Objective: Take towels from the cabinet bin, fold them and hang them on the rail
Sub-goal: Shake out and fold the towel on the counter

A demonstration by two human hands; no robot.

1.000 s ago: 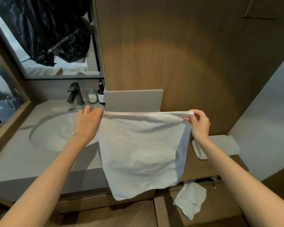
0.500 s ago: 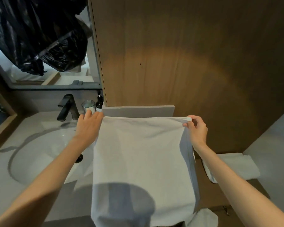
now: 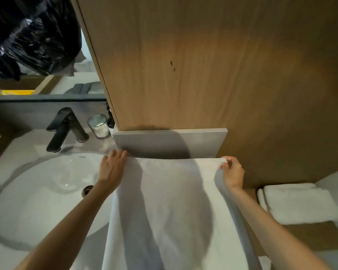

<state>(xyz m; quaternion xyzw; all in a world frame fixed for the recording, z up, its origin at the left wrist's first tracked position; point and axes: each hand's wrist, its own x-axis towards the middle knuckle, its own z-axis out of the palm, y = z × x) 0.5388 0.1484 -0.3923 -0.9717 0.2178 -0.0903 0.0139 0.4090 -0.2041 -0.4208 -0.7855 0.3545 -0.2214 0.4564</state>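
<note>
**A:** Bathroom vanity. Brown wood-panel wall (image 3: 203,65) at 12 o'clock, round white basin (image 3: 37,191) at 9. Where's the towel?

**B:** Thin white cloth towel (image 3: 164,201) is dead centre. It hangs from its top edge, which runs taut just below the flat grey ledge (image 3: 170,141) at 12.

**A:** Grips?

**B:** Left grip (image 3: 113,166) lies over the top-left corner at 10. Fingers fairly straight, thumb hidden, so I read it as a pinch. Right grip (image 3: 232,172) is curled, pinching the top-right corner at 2.

**A:** Handling?

**B:** Looks light and limp, no stiffness. It would likely sag and twist if a corner slips. Not slick, not fragile. Best taken at the two top corners with the edge pulled taut.

**A:** Anything else?

**B:** Folded thick white towel (image 3: 299,203) on the brown wooden table (image 3: 310,236) at 4.
</note>
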